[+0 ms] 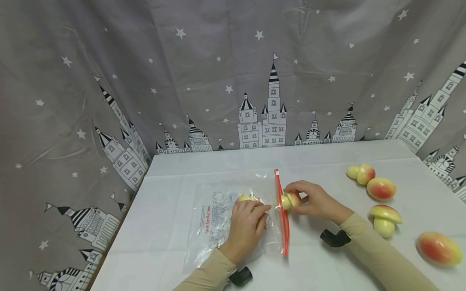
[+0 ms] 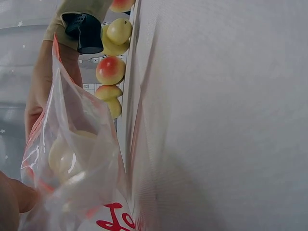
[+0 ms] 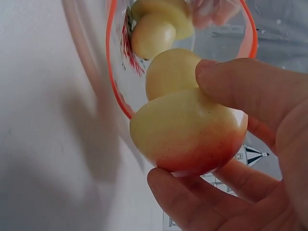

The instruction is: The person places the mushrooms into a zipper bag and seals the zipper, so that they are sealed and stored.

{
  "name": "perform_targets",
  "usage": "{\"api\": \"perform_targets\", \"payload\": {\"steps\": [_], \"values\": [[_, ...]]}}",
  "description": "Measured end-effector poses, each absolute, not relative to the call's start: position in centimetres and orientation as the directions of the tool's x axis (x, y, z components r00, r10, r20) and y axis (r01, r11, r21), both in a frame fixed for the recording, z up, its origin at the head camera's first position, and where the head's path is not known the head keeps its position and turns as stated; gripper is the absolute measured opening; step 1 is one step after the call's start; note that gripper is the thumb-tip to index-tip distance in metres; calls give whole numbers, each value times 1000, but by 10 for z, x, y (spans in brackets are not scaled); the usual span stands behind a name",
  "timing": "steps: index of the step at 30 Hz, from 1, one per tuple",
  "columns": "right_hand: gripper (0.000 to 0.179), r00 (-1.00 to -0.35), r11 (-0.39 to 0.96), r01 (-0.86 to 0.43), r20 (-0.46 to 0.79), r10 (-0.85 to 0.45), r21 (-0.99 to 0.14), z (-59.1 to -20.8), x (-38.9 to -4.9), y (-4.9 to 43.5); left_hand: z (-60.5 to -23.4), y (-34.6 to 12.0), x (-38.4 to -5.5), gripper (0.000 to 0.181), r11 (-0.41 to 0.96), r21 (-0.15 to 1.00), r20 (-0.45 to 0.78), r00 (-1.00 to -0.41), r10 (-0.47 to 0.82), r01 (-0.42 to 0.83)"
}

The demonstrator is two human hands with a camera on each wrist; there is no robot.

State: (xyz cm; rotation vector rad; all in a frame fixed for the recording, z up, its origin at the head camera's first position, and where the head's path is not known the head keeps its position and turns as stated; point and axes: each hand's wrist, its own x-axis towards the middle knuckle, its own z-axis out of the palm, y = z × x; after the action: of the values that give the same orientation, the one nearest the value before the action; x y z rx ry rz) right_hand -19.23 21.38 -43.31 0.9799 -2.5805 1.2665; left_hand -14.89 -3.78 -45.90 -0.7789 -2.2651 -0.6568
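- Grip of the right hand [image 1: 320, 202]: clamped on the held mushroom [image 3: 190, 127], thumb on one side, fingers on the other, stem pointing toward the bag.
- Location of held mushroom: at the mouth of the clear bag [image 1: 218, 226], stem against the red zip strip [image 1: 285, 238] as seen from the head. Whether the stem tip has passed the rim cannot be confirmed.
- Left hand [image 1: 245, 228]: lies over the bag, near its mouth. Cannot tell whether the fingers pinch the plastic or merely press it.
- Reason for the hold, as judged: fingers mainly round the cap leave the narrower stem facing the opening, clear of obstruction.
- Reason for the left hand's position, as judged: to steady thin plastic; the right wrist view shows the mouth gaping.
- Reason for the layout, as judged: loose pieces sit at the right of the worktop [image 1: 164, 202], convenient to the right hand.
- Count, bags: one.
- Count, mushrooms: one held; at least one bagged mushroom [image 3: 154, 36], left hand hiding part of the contents.
- Count, loose pieces: four. Two mushrooms show stem and cap [image 1: 361, 174] [image 1: 385, 221]; two rounded red-and-yellow pieces [image 1: 381, 188] [image 1: 439, 248] show no stem.
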Motion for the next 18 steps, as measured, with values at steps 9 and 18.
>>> {"api": "perform_targets", "payload": {"steps": [9,18], "values": [[50,-832,438,-491,255,-493,-753,-438,-197,199,-459,-38,-150,21,704,233,712,-611,347,671],[66,-825,428,-498,260,-502,-754,-441,-196,188,-457,-38,-149,20,708,243,691,-631,353,663]]}}
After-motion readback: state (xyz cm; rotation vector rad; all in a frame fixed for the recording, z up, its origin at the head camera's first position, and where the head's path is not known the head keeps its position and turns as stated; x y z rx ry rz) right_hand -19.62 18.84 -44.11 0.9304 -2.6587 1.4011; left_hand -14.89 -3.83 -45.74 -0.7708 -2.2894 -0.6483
